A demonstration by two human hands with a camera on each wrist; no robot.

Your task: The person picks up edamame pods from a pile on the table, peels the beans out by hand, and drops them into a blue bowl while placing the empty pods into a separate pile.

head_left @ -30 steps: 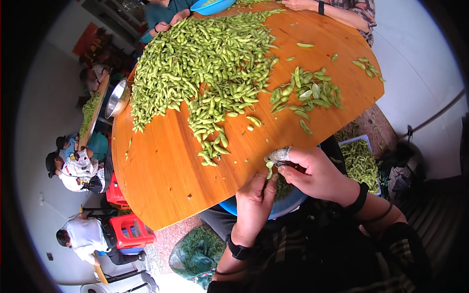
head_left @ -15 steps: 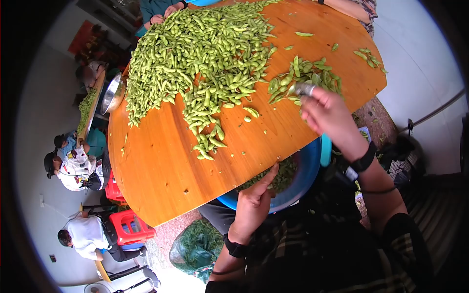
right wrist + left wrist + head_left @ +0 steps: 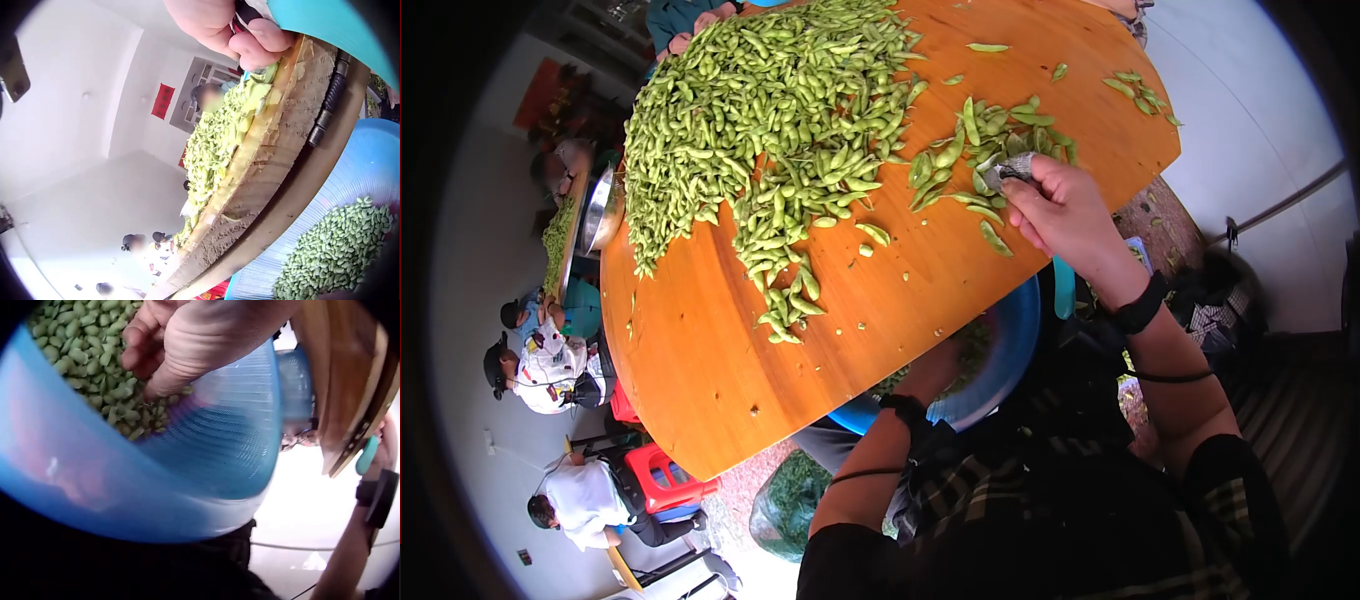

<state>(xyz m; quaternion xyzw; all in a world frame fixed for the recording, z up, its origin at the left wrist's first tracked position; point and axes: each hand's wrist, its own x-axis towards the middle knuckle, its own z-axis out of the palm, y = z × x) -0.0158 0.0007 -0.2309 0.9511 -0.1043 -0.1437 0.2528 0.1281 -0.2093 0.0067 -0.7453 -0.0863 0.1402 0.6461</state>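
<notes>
My left hand (image 3: 935, 368) reaches down into a blue basket (image 3: 1027, 325) below the table edge. In the left wrist view its loosely bent fingers rest at a heap of shelled green beans (image 3: 81, 353), with nothing visible in them. My right hand (image 3: 1062, 208) is over the table at a small pile of green soybean pods (image 3: 948, 160), overlapping its near side. A grey wrap (image 3: 1018, 166) covers one of its fingers. In the right wrist view the bent fingers pinch a small black-and-red object (image 3: 249, 12), mostly hidden by the hand.
A large heap of pods (image 3: 770, 130) spreads over the wooden table (image 3: 880, 370). Across it sits another person, whose hands (image 3: 700, 25) touch the heap. A metal bowl (image 3: 603, 208) stands at the far left edge. People and red stools (image 3: 665, 480) are farther left.
My right hand has left the other hand and moved forward over the table to the small pod pile. My left hand has gone down into the basket. The held pod is no longer visible.
</notes>
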